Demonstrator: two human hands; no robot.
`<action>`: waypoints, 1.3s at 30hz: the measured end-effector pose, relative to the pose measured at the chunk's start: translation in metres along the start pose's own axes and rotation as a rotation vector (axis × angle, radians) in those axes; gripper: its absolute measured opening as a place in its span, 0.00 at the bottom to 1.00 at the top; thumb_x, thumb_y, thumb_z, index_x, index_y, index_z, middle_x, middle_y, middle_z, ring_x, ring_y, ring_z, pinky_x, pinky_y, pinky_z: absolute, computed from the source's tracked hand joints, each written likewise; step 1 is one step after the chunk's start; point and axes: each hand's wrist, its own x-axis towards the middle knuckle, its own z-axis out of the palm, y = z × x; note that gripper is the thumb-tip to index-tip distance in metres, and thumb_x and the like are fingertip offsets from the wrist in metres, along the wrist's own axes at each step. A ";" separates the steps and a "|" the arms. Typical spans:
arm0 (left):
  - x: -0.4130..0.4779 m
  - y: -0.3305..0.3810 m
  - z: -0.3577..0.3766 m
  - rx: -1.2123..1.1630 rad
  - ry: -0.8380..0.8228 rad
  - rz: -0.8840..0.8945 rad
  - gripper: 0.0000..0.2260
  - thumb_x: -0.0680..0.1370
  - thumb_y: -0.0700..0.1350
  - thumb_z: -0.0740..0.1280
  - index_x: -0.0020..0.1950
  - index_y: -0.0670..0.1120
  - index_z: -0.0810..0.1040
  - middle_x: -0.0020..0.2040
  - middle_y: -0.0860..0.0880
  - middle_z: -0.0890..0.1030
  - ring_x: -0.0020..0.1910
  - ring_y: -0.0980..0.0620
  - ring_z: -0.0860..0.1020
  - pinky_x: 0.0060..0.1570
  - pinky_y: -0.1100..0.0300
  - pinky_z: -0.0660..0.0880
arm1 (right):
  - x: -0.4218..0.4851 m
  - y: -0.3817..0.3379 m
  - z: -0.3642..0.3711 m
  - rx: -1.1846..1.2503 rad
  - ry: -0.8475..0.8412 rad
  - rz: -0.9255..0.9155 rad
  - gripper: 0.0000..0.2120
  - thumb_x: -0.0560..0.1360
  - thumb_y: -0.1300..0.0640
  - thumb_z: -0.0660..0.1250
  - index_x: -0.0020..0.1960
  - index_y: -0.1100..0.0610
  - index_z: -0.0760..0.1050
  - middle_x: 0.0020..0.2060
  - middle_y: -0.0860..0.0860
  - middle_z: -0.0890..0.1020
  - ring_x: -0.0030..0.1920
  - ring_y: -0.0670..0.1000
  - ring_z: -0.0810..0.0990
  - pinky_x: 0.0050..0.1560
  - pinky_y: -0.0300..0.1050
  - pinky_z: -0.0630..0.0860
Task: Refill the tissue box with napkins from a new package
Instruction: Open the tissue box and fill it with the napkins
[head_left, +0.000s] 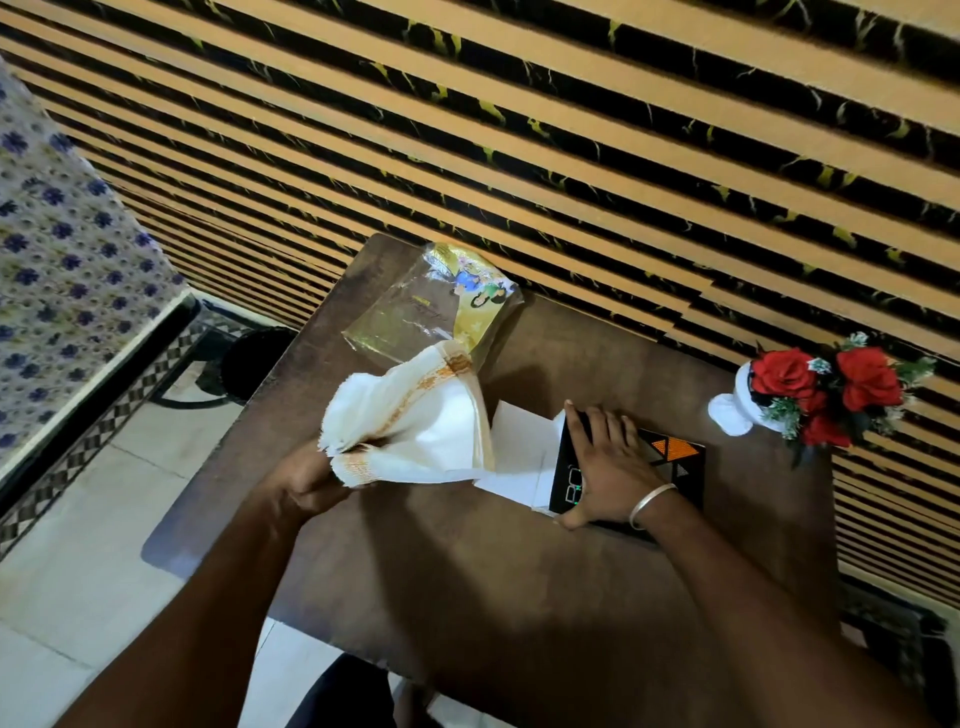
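Head view: left hand (306, 483) grips napkin stack (415, 421) just left of tissue box (675, 460), at its open end; right hand (608, 467), fingers flat, steadies it.

White letters, seemingly "RO", on the black tissue box (675, 480), package (410, 312) print unreadable

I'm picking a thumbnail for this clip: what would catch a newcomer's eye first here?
Probably the fanned white napkins that the left hand grips at the centre, just left of the black tissue box, on which the right hand presses flat. After that, the red roses at the far right, bright against the striped wall behind.
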 end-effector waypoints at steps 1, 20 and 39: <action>0.002 0.000 0.013 0.000 -0.045 -0.002 0.11 0.67 0.31 0.76 0.30 0.45 0.87 0.33 0.48 0.86 0.30 0.56 0.84 0.30 0.63 0.81 | -0.001 -0.002 0.000 0.008 0.002 -0.005 0.71 0.51 0.26 0.71 0.78 0.55 0.35 0.75 0.59 0.55 0.75 0.61 0.54 0.77 0.62 0.48; 0.078 -0.061 0.049 -0.137 0.004 -0.217 0.15 0.80 0.34 0.61 0.44 0.42 0.87 0.46 0.41 0.85 0.39 0.47 0.86 0.36 0.54 0.83 | -0.015 -0.012 0.004 0.143 -0.003 -0.034 0.69 0.54 0.28 0.73 0.78 0.52 0.35 0.78 0.57 0.48 0.78 0.61 0.46 0.78 0.57 0.38; 0.087 -0.026 0.044 0.590 -0.048 -0.152 0.14 0.78 0.29 0.61 0.54 0.41 0.83 0.49 0.36 0.85 0.42 0.42 0.84 0.42 0.51 0.79 | -0.019 -0.009 -0.007 0.228 0.091 -0.013 0.70 0.51 0.26 0.72 0.79 0.53 0.39 0.73 0.53 0.54 0.75 0.55 0.51 0.78 0.55 0.43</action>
